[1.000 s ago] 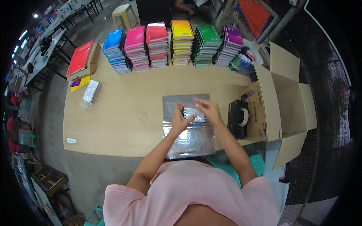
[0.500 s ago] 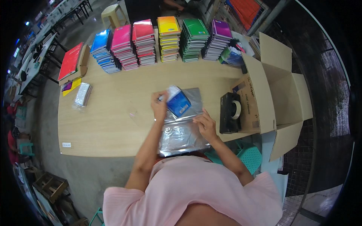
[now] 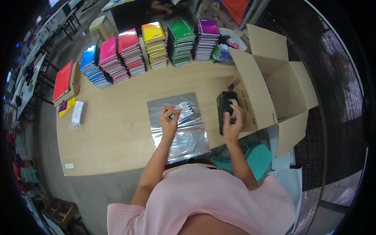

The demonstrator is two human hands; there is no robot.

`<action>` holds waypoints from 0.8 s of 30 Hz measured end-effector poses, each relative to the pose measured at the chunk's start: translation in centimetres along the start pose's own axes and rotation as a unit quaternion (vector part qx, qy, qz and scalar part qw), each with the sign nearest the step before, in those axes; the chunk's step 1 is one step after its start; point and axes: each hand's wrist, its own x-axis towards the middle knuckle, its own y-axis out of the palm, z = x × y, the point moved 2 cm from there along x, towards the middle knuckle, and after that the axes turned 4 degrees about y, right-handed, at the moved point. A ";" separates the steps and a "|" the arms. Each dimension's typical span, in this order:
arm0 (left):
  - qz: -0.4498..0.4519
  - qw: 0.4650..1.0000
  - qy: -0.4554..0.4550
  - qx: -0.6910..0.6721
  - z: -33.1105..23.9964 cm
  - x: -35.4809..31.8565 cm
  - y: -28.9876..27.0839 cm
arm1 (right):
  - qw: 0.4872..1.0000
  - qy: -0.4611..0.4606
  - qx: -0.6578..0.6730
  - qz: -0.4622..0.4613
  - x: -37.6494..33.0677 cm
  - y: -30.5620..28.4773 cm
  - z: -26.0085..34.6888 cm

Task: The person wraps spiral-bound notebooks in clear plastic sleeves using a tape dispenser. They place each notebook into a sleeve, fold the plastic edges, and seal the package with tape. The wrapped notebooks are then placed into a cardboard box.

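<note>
My left hand (image 3: pixel 169 119) grips a small spiral notebook (image 3: pixel 184 111) by its left side. It looks white on the side facing up, with a black coil at its upper right edge and shiny clear plastic around it. Beneath it, flat on the table, lie large clear plastic sheets or bags (image 3: pixel 188 137). My right hand (image 3: pixel 234 124) is at the black tape dispenser (image 3: pixel 224 102), thumb and fingers closed in about the front of the tape roll (image 3: pixel 234 102). The strip of tape itself is too small to make out.
Stacks of spiral notebooks in blue, pink, red (image 3: pixel 128 39), yellow, green (image 3: pixel 181 30) and purple line the far table edge. An open cardboard box (image 3: pixel 254 94) stands at right, above a green stool (image 3: pixel 259 160). Plastic-wrapped packs (image 3: pixel 78 112) and a red folder (image 3: pixel 63 82) are at left.
The notebook has turned from its blue cover to a white side in my left hand. My right hand has left the plastic sheets and reached right to the tape dispenser. The view has shifted.
</note>
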 end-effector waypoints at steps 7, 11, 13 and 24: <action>-0.020 0.999 0.023 -0.020 0.4 -0.3 0.7 | 0.873 0.481 -0.001 0.074 -3.6 -4.8 -12.8; 0.000 0.999 0.018 -0.035 0.9 -0.5 1.0 | 0.853 0.506 0.090 0.095 -3.5 -4.3 -13.3; 0.002 0.999 0.005 -0.040 0.1 -0.4 1.0 | 0.903 0.409 0.126 0.034 -3.6 -4.2 -12.5; -0.001 0.999 0.045 -0.005 0.9 -1.0 0.7 | 0.718 0.591 0.354 0.096 -14.8 1.1 -5.9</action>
